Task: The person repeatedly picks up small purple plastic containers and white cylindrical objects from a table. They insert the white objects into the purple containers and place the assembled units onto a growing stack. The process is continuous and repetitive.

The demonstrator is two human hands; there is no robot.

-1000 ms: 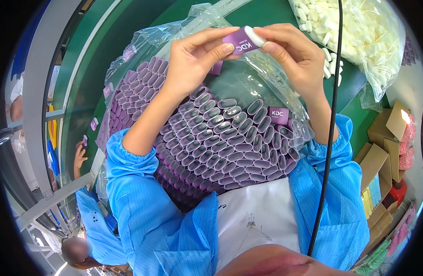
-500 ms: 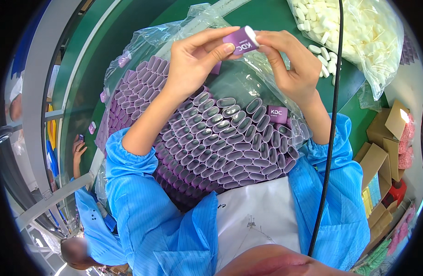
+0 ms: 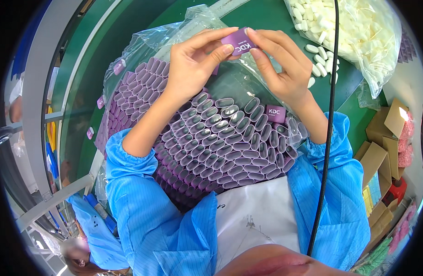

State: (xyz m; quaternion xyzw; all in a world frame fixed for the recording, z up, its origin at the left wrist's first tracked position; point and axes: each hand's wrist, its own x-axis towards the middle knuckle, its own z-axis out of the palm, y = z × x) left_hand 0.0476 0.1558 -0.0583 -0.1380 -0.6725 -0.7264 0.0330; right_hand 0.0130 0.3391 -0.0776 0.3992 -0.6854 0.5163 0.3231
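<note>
A small purple oval case (image 3: pixel 238 41) with white lettering is held up over the far side of the work surface. My left hand (image 3: pixel 191 64) pinches its left end between thumb and fingers. The thumb and forefinger of my right hand (image 3: pixel 285 69) close on its right end and hide that edge. Below my hands, many purple oval sleeves (image 3: pixel 211 152) stand packed in rows with their open ends up. One similar purple case (image 3: pixel 275 113) lies on its side by the right edge of these rows, below my right hand.
At the far right, a clear plastic bag (image 3: pixel 359 41) holds white oval pieces; several loose white pieces (image 3: pixel 323 60) lie beside it on the green surface (image 3: pixel 271 16). A black cable (image 3: pixel 330 124) hangs across the right side. Cardboard boxes (image 3: pixel 375 163) stand at right. A person in blue (image 3: pixel 98 232) is at lower left.
The white piece that stuck out of the case's right end no longer shows. My right hand has moved slightly left against that end. The person at lower left has drawn back their hand.
</note>
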